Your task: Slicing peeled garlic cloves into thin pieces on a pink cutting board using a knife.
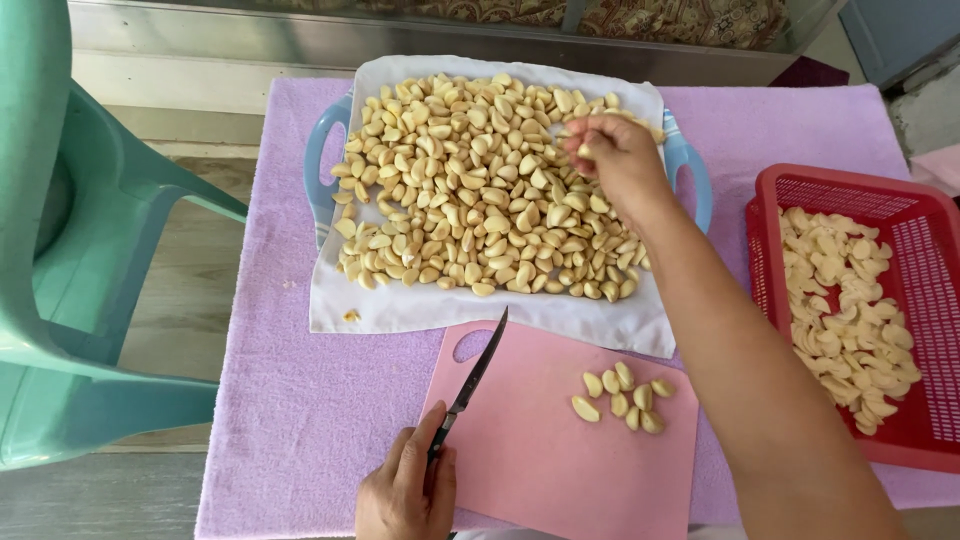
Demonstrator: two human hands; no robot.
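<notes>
My right hand reaches over a pile of peeled garlic cloves spread on a white cloth laid over a blue-handled tray; its fingertips pinch a clove at the pile's upper right. My left hand grips the black handle of a small knife, the blade pointing up across a pink cutting board. Several whole cloves lie on the board to the right of the blade.
A red perforated basket at the right holds sliced garlic pieces. Everything rests on a lilac towel. A teal plastic chair stands at the left, beside the table.
</notes>
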